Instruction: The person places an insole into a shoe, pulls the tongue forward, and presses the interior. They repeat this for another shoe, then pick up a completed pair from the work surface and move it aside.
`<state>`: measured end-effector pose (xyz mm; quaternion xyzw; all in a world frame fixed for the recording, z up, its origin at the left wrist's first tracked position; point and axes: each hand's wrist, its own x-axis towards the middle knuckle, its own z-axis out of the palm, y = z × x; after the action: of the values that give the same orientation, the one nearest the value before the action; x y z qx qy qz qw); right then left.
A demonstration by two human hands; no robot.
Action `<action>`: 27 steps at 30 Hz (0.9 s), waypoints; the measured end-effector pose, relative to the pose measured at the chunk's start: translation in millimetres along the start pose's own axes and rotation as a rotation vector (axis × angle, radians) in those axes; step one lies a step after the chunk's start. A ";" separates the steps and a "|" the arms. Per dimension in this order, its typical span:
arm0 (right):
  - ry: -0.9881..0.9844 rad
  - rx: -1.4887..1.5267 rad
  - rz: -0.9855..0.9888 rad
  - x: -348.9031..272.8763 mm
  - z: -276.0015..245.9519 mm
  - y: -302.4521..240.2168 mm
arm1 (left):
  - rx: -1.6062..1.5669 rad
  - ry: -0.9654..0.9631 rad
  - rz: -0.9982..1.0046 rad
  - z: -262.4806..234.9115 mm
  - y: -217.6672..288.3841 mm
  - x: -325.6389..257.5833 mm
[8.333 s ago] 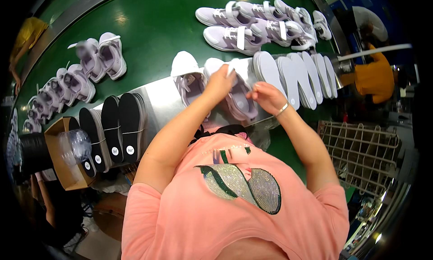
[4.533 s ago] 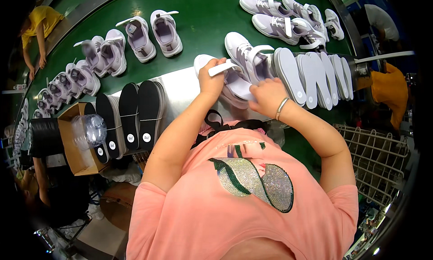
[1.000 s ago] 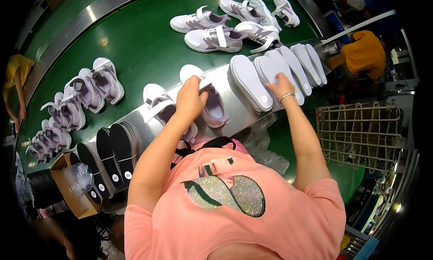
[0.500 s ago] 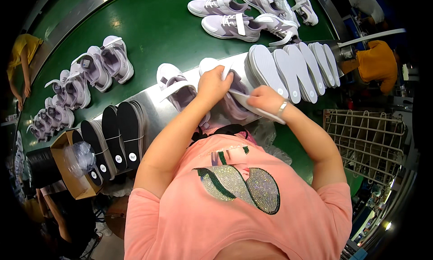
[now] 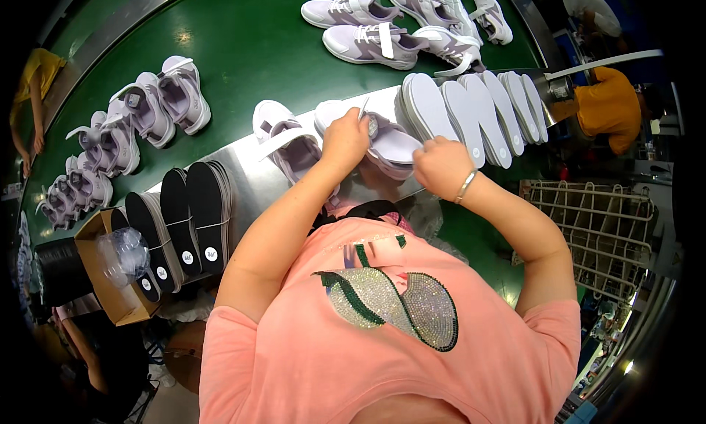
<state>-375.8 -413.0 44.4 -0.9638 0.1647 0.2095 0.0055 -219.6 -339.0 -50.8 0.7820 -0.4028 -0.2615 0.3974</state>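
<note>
A pale lilac sneaker [image 5: 390,168] sits on the steel strip in front of me, its opening toward me. My left hand [image 5: 346,139] is closed on the upper by its raised white strap. A light insole [image 5: 396,146] lies partly inside the opening. At its outer end my right hand [image 5: 443,166] has its fingers pinched together on the insole's edge; the fingertips are partly hidden. Left of my left hand stands the matching sneaker [image 5: 300,153], its strap folded out. Stacked white insoles [image 5: 425,104] lie just beyond my right hand.
Several lilac sneakers [image 5: 184,97] stand in a row on the green table [image 5: 246,38] at left, with more sneakers [image 5: 371,45] at the far side. Banded black insoles [image 5: 209,214] and a cardboard box [image 5: 95,266] are at near left. A wire rack [image 5: 588,218] stands right.
My right hand has drawn the insole's outer end in toward the shoe; the insole now sits deeper in the opening. My left hand stays on the shoe.
</note>
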 end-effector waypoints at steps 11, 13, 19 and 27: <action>-0.356 0.048 -0.053 80.5 39.0 -7.8 | -0.144 0.078 0.016 10.0 -2.9 -1.9; -0.420 0.049 -0.105 91.5 43.8 -3.3 | -0.147 0.073 0.022 11.7 -4.8 1.2; -0.414 0.032 0.022 93.6 38.7 -12.0 | -0.128 0.070 0.051 14.2 -6.0 3.8; -0.544 -0.033 -0.062 81.3 31.2 3.4 | -0.046 0.045 0.045 15.4 -0.6 9.1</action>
<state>-319.8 -439.4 -16.8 -0.8765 0.1242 0.4633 0.0402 -225.6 -352.7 -60.5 0.7691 -0.4049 -0.2441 0.4301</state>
